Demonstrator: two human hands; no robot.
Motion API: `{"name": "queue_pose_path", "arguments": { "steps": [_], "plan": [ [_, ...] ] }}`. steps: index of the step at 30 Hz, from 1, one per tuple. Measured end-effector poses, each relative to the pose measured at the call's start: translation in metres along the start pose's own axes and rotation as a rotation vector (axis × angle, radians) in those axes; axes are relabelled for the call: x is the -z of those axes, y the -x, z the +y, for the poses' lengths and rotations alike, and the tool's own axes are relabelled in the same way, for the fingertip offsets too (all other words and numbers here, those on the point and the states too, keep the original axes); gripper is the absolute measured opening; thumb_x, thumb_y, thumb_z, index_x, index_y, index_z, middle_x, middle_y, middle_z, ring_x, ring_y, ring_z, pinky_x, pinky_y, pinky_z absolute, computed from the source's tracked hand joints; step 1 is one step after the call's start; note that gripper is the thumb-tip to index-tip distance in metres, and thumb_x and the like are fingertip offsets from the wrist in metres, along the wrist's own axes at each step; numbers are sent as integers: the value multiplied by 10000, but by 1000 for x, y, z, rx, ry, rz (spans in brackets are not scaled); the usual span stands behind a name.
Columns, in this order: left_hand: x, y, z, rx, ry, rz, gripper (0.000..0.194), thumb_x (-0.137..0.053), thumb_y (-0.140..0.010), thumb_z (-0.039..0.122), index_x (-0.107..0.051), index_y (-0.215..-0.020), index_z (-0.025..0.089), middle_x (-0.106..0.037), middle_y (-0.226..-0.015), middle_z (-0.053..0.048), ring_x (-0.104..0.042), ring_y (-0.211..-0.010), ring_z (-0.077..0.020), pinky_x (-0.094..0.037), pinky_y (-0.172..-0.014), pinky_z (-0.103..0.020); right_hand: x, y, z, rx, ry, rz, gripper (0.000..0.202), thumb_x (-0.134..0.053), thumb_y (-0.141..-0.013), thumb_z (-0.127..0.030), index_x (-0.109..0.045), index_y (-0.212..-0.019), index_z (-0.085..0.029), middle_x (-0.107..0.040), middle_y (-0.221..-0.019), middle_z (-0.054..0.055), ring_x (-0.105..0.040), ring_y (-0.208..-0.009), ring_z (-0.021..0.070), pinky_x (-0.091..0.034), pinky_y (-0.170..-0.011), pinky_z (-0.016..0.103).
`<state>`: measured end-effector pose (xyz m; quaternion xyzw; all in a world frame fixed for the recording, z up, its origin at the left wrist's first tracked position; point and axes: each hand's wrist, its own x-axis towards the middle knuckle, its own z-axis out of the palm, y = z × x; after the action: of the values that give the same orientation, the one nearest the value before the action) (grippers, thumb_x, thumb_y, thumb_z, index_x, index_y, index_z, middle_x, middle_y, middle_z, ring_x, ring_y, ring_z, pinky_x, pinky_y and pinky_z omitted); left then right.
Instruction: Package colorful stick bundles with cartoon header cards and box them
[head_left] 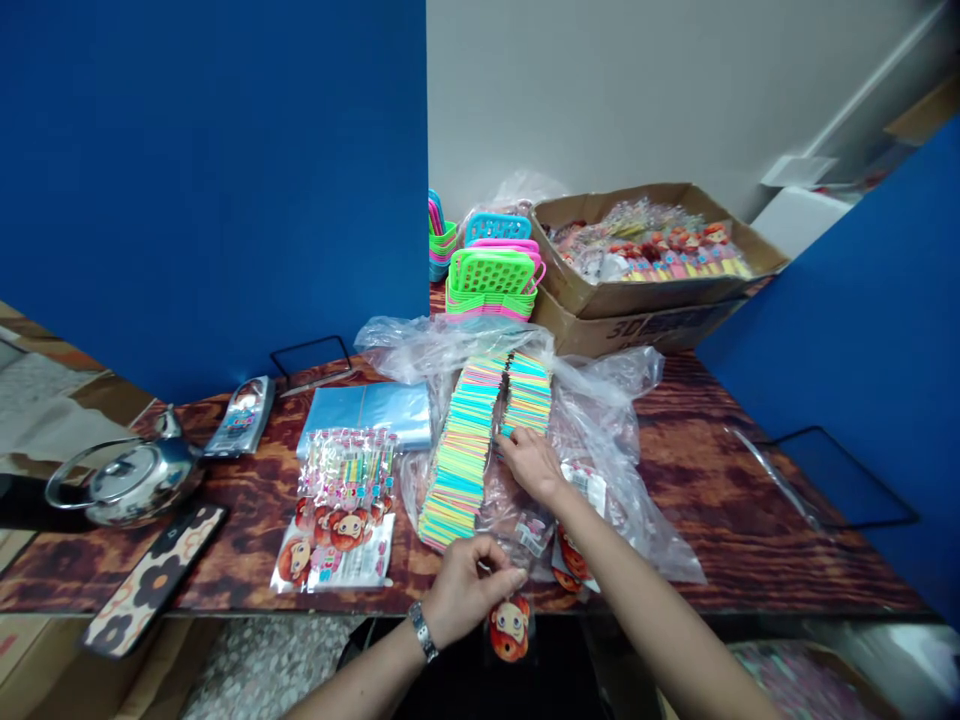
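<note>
Near the table's front edge, my left hand [469, 590] is closed, thumb and finger pinching the top of a small clear plastic bag [511, 628] printed with a red-haired cartoon face. The bag hangs below the hand, over the edge. Farther forward, my right hand [534, 465] touches the near end of a short row of thin coloured pieces [529, 395]. Its fingers are bent together; what lies between them is hidden. A longer row of yellow, blue and pink pieces [459, 450] runs beside it on crumpled clear plastic [600, 420].
Filled printed packets [341, 510] are piled left of the rows, before blue-tinted plastic sleeves [367, 412]. A metal kettle [142, 480] and a flower-patterned phone case [154, 580] are at far left. Coloured baskets [491, 275] and an open cardboard box [645, 290] stand behind.
</note>
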<state>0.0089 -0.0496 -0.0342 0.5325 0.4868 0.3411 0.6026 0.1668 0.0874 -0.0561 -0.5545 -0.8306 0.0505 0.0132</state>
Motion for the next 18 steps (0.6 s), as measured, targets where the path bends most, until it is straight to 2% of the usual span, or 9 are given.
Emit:
{"name": "queue_pose_path", "arguments": {
  "steps": [4, 9, 13, 18],
  "plan": [
    [-2, 2, -5, 23, 53, -21, 210, -652, -708, 293, -547, -639, 125, -548, -574, 3, -475, -535, -98, -366, -518, -206, -1, -14, -3, -9, 92, -44, 282, -401, -878, -214, -556, -1114, -229, -558, -983, 110, -502, -946, 230, -379, -755, 332],
    [-3, 4, -9, 37, 70, -30, 200, -653, -710, 279, -545, -642, 124, -541, -571, 10, -463, -531, -88, -362, -523, -201, 1, -20, -3, 11, 152, -73, 252, -398, -878, -239, -588, -1044, -247, -565, -981, 90, -514, -935, 220, -373, -713, 304],
    [-2, 4, -13, 40, 77, -22, 209, -651, -716, 292, -547, -647, 125, -555, -582, 0, -482, -548, -98, -375, -538, -211, 6, -15, 0, 39, 176, -82, 256, -404, -889, -293, -580, -1072, -257, -572, -977, 86, -523, -919, 210, -367, -712, 292],
    [-1, 3, -17, 37, 78, -27, 226, -639, -730, 316, -546, -647, 127, -568, -587, -13, -502, -553, -112, -385, -541, -222, 12, 3, 16, 59, 181, -74, 316, -345, -920, -374, -522, -1159, -270, -568, -998, 65, -528, -922, 179, -370, -727, 258]
  ]
}}
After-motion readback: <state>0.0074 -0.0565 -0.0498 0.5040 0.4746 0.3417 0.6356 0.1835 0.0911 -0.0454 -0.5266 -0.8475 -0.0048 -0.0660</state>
